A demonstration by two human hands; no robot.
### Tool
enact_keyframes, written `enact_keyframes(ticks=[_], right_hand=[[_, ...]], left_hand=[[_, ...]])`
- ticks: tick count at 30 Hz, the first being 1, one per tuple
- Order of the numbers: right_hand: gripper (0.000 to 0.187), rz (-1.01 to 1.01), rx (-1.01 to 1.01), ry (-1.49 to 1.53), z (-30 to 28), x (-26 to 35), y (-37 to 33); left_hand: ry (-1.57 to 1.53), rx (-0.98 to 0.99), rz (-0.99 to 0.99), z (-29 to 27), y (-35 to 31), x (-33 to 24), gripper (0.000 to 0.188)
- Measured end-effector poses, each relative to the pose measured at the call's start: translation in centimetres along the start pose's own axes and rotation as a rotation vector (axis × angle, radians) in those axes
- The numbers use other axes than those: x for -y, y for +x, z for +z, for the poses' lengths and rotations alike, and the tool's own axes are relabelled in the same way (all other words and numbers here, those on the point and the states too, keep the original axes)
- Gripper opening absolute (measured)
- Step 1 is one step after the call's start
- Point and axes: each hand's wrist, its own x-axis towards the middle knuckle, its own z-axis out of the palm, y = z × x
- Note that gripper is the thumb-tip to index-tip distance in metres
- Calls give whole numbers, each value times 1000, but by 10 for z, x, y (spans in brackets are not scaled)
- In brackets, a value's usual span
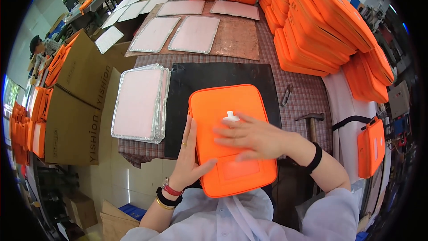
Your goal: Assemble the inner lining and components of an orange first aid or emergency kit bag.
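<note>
An orange zippered case point(243, 100) with a small white emblem and a clear window pocket lies over the near edge of a black mat point(214, 73). My left hand point(189, 156) rests along the case's left side, fingers straight and thumb over its front. Across the middle of the case lies my right hand point(254, 138), palm down with fingers spread and slightly blurred, partly covering the emblem. Left of the mat sits a stack of pale pink panels point(138, 102) with silvery edges.
Tall piles of orange cases point(321, 27) stand at the right. A hammer point(313, 125) and a utility knife point(286, 94) lie right of the mat. More panels point(194, 34) spread at the back. A cardboard box point(76, 107) stands left; a person point(42, 49) works beyond it.
</note>
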Motion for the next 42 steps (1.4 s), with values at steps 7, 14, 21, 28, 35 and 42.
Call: enact_keyframes(ticks=[7, 14, 21, 28, 35, 42], right_hand=[[58, 200, -160, 0, 7, 2, 12], [57, 603, -39, -400, -9, -41, 45], [51, 701, -242, 371, 15, -47, -56], [47, 627, -435, 436, 75, -11, -99], [46, 758, -671, 770, 91, -18, -93], [52, 746, -810, 697, 65, -10, -84]], left_hand=[[-47, -28, -32, 1, -5, 1, 106], [5, -72, -109, 3, -4, -13, 109], [444, 150, 84, 27, -42, -72, 99], [548, 67, 231, 36, -24, -53, 92], [-3, -253, 65, 24, -30, -37, 100], [-834, -790, -69, -27, -50, 4, 61]])
